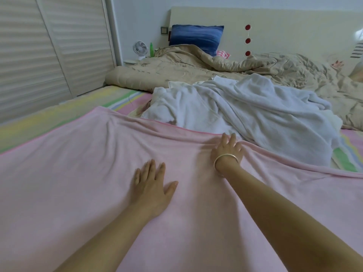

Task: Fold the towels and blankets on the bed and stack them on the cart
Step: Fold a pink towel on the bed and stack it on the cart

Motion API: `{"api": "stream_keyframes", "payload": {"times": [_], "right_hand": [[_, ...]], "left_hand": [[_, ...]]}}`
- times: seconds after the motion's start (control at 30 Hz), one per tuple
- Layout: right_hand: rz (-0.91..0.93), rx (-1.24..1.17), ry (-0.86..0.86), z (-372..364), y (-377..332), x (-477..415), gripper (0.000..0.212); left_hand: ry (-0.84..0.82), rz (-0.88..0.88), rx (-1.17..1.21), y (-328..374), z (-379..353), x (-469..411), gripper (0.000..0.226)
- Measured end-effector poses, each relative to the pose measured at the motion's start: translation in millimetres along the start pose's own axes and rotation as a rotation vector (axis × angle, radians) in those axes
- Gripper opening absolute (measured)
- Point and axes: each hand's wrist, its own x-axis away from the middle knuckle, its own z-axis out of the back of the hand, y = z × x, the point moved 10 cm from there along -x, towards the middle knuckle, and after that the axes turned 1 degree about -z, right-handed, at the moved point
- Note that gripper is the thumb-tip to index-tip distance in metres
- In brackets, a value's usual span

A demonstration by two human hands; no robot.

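A large pink blanket lies spread over the near half of the bed, with wrinkles running toward its far edge. My left hand rests flat on it near the middle, fingers straight. My right hand, a bangle on its wrist, presses with spread fingers on the blanket close to its far hem. Just beyond that hem lies a crumpled heap of white towels. No cart is in view.
A rumpled beige quilt covers the far part of the bed, with a blue pillow against the headboard. The striped sheet shows at left. A white louvred wardrobe stands left; a small fan and green bottle sit beside the bed.
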Motion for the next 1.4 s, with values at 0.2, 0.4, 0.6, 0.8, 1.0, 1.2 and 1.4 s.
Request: {"api": "stream_keyframes", "payload": {"times": [0.2,0.4,0.6,0.8,1.0,1.2,1.4], "right_hand": [[0.284,-0.014,-0.236,-55,-141,90,0.069],[0.514,-0.006,-0.270,-79,-311,172,0.072],[0.758,-0.005,-0.312,-99,-468,269,0.072],[1.104,-0.018,-0.330,-106,-587,355,0.062],[1.331,0.116,-0.152,-89,-625,363,0.057],[1.285,0.136,0.176,-39,-583,344,0.031],[1.005,-0.189,0.143,18,-403,296,0.015]], "left_hand": [[0.108,0.013,0.111,-65,29,29,0.078],[0.265,0.216,0.188,-205,63,97,0.093],[0.362,0.444,0.208,-345,87,151,0.048],[0.435,0.638,0.140,-465,103,188,0.052],[0.349,0.835,-0.030,-524,112,205,0.053],[0.440,0.621,-0.149,-465,146,206,0.015],[0.563,0.223,-0.155,-280,159,221,0.014]]}}
